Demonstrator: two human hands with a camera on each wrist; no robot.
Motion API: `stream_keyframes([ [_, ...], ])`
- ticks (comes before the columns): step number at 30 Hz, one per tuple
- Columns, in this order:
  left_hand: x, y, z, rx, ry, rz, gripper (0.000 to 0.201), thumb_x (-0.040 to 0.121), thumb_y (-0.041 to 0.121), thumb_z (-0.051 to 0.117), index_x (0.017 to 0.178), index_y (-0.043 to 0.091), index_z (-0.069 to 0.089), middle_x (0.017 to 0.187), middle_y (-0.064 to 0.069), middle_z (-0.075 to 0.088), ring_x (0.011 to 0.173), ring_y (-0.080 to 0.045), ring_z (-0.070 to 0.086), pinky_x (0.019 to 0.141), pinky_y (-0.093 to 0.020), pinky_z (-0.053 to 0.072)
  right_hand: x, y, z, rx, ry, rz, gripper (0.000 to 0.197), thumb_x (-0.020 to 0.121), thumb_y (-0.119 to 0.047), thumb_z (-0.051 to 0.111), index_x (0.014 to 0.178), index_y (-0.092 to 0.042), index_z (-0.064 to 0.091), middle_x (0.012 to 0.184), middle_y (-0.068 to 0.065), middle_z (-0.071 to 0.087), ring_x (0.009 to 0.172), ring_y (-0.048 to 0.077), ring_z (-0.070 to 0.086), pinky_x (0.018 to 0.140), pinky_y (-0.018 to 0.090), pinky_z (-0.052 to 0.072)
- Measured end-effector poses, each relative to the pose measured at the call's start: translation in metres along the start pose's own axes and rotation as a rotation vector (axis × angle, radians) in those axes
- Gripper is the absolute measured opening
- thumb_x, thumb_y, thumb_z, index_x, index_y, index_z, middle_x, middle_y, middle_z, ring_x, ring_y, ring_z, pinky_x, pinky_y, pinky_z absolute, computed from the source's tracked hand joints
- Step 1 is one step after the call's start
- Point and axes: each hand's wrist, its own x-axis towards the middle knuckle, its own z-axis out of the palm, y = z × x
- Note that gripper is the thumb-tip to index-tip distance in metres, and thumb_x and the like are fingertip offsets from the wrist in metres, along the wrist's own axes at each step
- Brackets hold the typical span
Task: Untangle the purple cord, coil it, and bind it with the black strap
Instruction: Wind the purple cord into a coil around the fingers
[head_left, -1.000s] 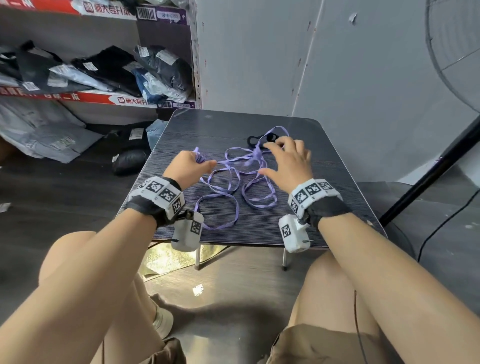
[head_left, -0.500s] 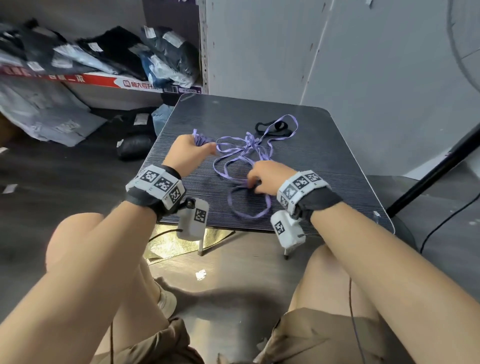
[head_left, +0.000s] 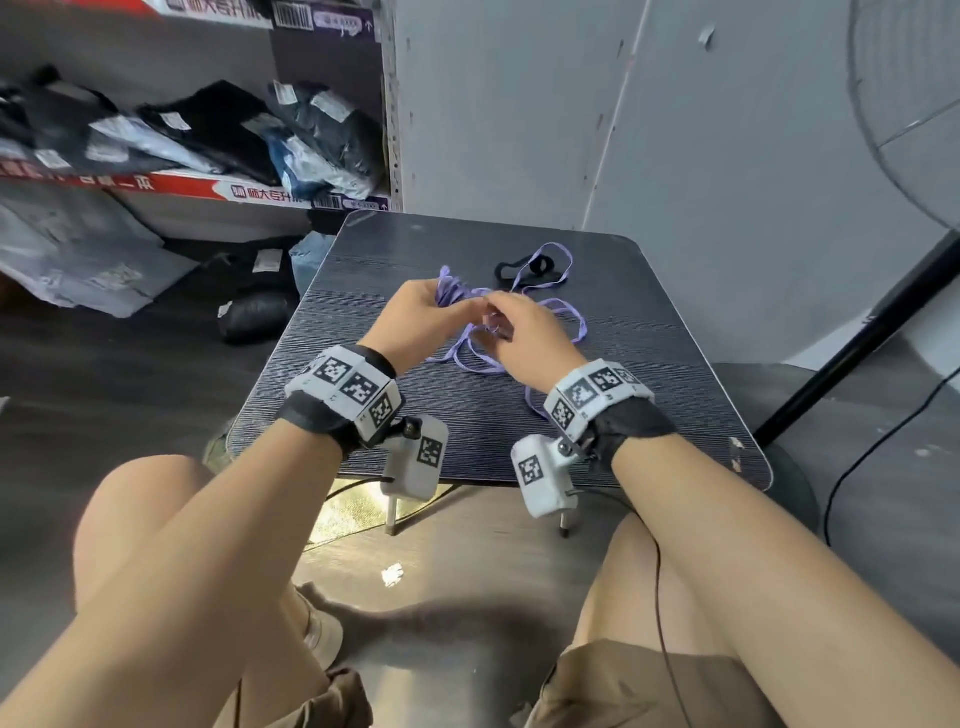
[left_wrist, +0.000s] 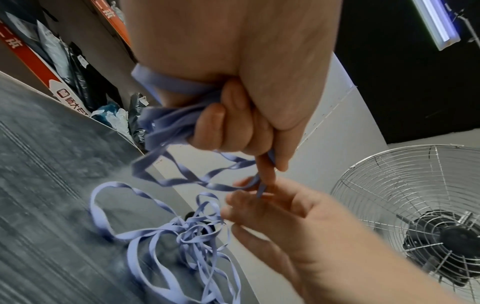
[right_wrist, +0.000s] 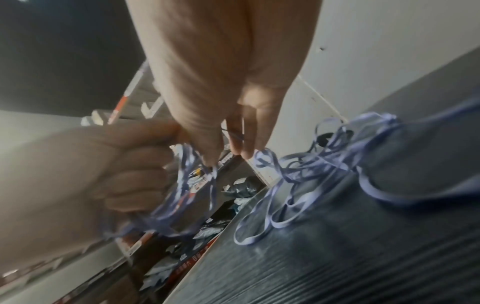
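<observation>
Cord gathering at mid-surface, strap untouched.

Several purple cord turns are bunched in the left hand, fingers curled tight; a strand is pinched by the right hand just beside it. Loose loops lie tangled on the surface, so each turn is best drawn out slowly and laid evenly. The black strap lies at the far edge, with open room on the right.
</observation>
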Motion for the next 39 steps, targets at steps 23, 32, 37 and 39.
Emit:
stream_keyframes([
  [23, 0.016, -0.001, -0.023, -0.129, 0.108, -0.017, 0.042, 0.088, 0.047, 0.058, 0.062, 0.020, 0.039, 0.057, -0.003, 0.029, 0.048, -0.016, 0.023, 0.046, -0.025, 0.022, 0.044, 0.028, -0.030, -0.095, 0.273, 0.150, 0.031, 0.098, -0.033, 0.038, 0.093, -0.019, 0.066, 0.099, 0.004, 0.068, 0.099, 0.029, 0.056, 0.097, 0.041, 0.039],
  [32, 0.013, 0.022, -0.015, -0.328, -0.165, -0.033, 0.050, 0.097, 0.049, 0.035, 0.059, 0.016, 0.036, 0.047, 0.007, 0.021, 0.039, -0.010, 0.016, 0.039, -0.015, 0.018, 0.052, 0.020, -0.017, -0.673, -0.172, -0.011, 0.028, 0.098, -0.021, 0.036, 0.117, -0.025, 0.057, 0.115, -0.002, 0.065, 0.119, 0.016, 0.050, 0.115, 0.042, -0.001],
  [37, 0.016, 0.020, -0.018, -0.376, -0.089, 0.091, 0.040, 0.099, 0.036, 0.040, 0.064, 0.020, 0.031, 0.052, 0.005, 0.024, 0.043, -0.010, 0.020, 0.043, -0.020, 0.020, 0.054, 0.006, -0.006, -0.726, -0.336, -0.041, 0.034, 0.102, -0.025, 0.025, 0.124, -0.020, 0.051, 0.114, -0.001, 0.064, 0.117, 0.017, 0.053, 0.115, 0.053, -0.009],
  [39, 0.019, 0.015, -0.019, -0.426, -0.084, 0.119, 0.038, 0.100, 0.029, 0.041, 0.065, 0.020, 0.030, 0.056, 0.002, 0.025, 0.044, -0.009, 0.021, 0.044, -0.020, 0.023, 0.054, 0.003, -0.001, -0.689, -0.346, -0.039, 0.029, 0.102, -0.027, 0.027, 0.118, -0.018, 0.050, 0.110, 0.003, 0.067, 0.113, 0.022, 0.056, 0.115, 0.051, -0.006],
])
